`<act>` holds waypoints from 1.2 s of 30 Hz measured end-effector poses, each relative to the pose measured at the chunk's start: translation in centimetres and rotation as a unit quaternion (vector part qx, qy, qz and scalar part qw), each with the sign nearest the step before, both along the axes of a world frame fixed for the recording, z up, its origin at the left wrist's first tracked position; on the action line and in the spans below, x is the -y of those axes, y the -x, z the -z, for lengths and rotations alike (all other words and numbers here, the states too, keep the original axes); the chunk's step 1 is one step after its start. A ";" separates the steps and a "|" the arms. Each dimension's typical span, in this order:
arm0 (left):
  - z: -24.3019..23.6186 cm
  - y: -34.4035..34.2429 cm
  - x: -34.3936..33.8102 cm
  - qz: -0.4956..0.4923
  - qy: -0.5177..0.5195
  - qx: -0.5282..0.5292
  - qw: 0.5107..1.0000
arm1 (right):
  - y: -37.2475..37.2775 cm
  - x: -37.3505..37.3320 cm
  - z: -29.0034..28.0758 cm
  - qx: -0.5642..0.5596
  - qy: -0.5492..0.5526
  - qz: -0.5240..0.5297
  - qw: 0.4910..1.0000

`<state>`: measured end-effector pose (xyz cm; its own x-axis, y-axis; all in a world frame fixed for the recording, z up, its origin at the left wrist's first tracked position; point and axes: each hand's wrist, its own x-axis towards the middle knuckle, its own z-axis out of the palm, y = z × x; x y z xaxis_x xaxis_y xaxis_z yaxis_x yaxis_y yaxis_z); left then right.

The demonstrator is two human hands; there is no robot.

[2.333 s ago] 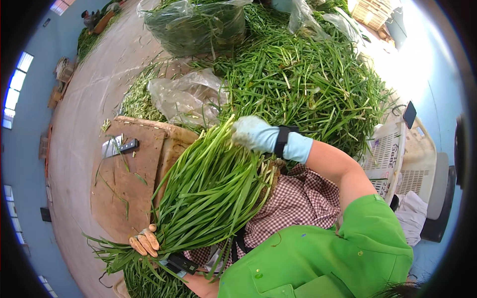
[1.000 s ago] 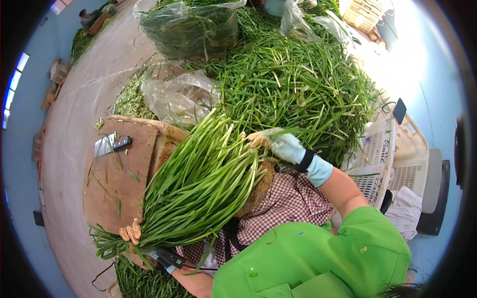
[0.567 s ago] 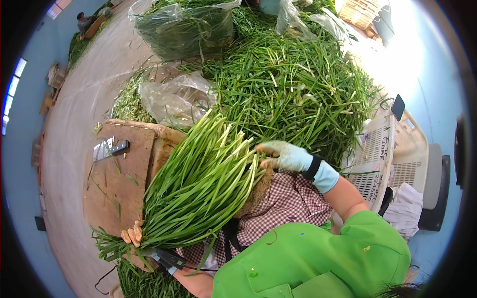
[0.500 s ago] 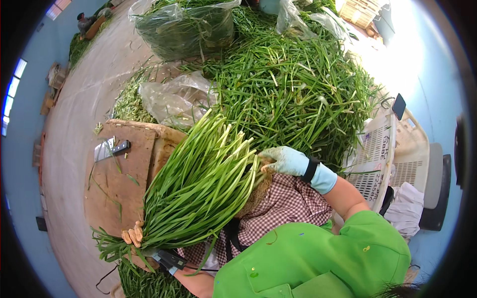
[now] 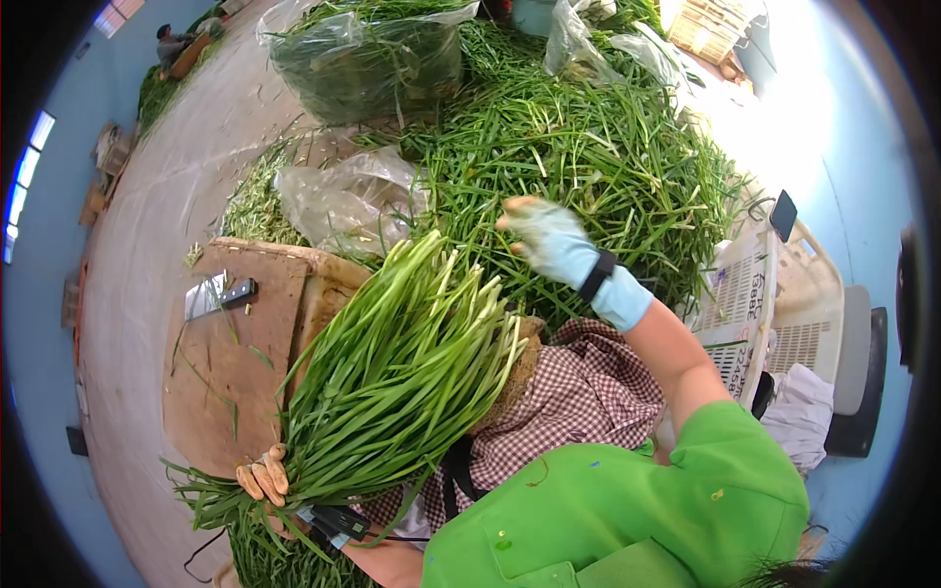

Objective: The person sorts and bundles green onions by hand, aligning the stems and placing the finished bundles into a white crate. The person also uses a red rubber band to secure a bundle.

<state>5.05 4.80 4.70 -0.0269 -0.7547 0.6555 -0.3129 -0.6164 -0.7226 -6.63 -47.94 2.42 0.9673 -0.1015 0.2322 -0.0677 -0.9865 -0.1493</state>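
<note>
A thick bunch of green garlic chives [image 5: 392, 372] lies slantwise across my lap and the edge of a brown board, pale stem ends toward the upper right. My left hand [image 5: 263, 477], with tan-coated fingers, is closed round its leafy end at the lower left. My right hand [image 5: 554, 240], in a light blue glove with tan fingertips, is raised over a large heap of loose chives [image 5: 588, 147]. Its fingers are a little blurred but look apart, and nothing shows in them. A gap separates it from the bunch's stem ends.
A knife [image 5: 223, 294] with a black handle lies on the board [image 5: 225, 382]. Beyond are a crumpled clear plastic bag [image 5: 353, 196] and a bagged stack of chives [image 5: 368, 73]. White plastic crates [image 5: 740, 304] stand at the right. Another person [image 5: 172, 47] sits far off at upper left.
My right hand has left the stem ends and moved up over the heap, its fingers spreading. My left hand keeps hold of the bunch, whose stem ends have shifted slightly.
</note>
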 end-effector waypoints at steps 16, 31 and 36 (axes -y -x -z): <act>5.5 2.2 -7.3 -0.113 0.059 -0.318 0.939 | -3.2 -4.9 -2.0 -0.077 -0.081 -0.074 0.991; 2.6 2.5 -1.0 -0.006 0.110 -0.218 0.970 | 2.3 11.2 -3.6 -0.030 0.218 0.471 0.854; 2.8 2.3 -0.7 -0.059 0.103 -0.213 0.970 | -0.4 2.8 -3.0 -0.020 -0.253 0.106 0.961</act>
<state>2.75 5.50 1.95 0.3582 -0.5879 0.7253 -0.4749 -0.7836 -0.4007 -6.23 -50.75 5.43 0.9193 -0.3883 0.0645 -0.2752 -0.7513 -0.5998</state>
